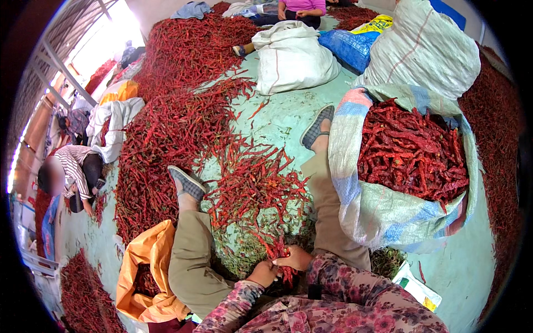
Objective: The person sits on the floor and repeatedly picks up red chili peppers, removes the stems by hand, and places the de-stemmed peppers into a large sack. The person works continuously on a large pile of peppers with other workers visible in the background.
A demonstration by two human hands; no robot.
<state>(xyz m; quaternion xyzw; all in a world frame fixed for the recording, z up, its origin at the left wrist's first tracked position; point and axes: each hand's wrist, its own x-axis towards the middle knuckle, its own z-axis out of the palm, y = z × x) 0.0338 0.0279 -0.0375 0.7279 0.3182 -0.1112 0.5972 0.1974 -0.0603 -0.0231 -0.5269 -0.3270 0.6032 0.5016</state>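
Observation:
Several dried-looking red chilli peppers (pixel 288 273) form a small bunch between my hands, close to my lap. My right hand (pixel 295 258) curls around the bunch from the right. From the left, my left hand (pixel 262 274) meets it with closed fingers on the peppers; its fingertips are partly hidden. Just beyond, between my outstretched legs, a loose pile of red chillies (pixel 260 183) is spread on the pale green floor. Green stems and scraps (pixel 239 256) lie in a heap nearer to me.
An open woven sack (pixel 345 187) of red chillies stands at my right, an orange bag (pixel 125 287) at my left. A large chilli heap (pixel 162 137) lies ahead left. White sacks (pixel 297 62) stand farther off. Other people sit or crouch at the left and far side.

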